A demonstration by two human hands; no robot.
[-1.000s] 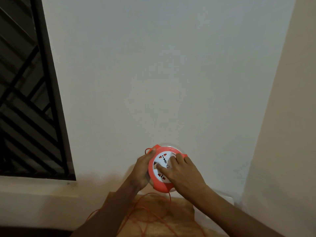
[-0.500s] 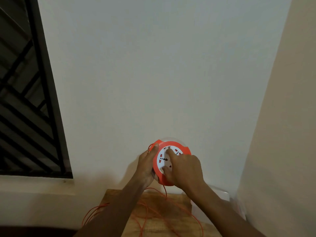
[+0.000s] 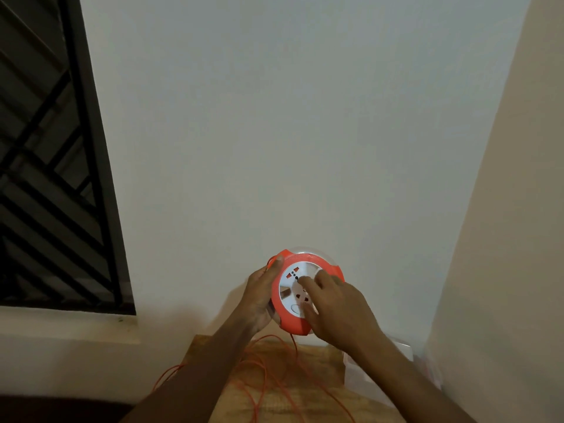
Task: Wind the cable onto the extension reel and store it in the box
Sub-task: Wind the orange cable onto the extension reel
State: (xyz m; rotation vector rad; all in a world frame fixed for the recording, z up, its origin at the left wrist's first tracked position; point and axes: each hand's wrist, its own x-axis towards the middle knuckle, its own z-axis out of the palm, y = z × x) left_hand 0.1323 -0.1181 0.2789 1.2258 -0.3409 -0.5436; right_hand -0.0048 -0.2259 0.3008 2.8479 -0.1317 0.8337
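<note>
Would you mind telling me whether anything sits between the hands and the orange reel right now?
Nothing visible does: the left hand grips the reel by its rim, and the right hand has its fingers on the white face. Loose cable hangs below.

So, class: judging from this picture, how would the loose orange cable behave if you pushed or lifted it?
The orange cable lies in slack, overlapping loops on the wooden surface, so it is probably floppy and would drape rather than hold shape. It looks thin, likely light. The crossing loops may snag or tangle when pulled.
</note>
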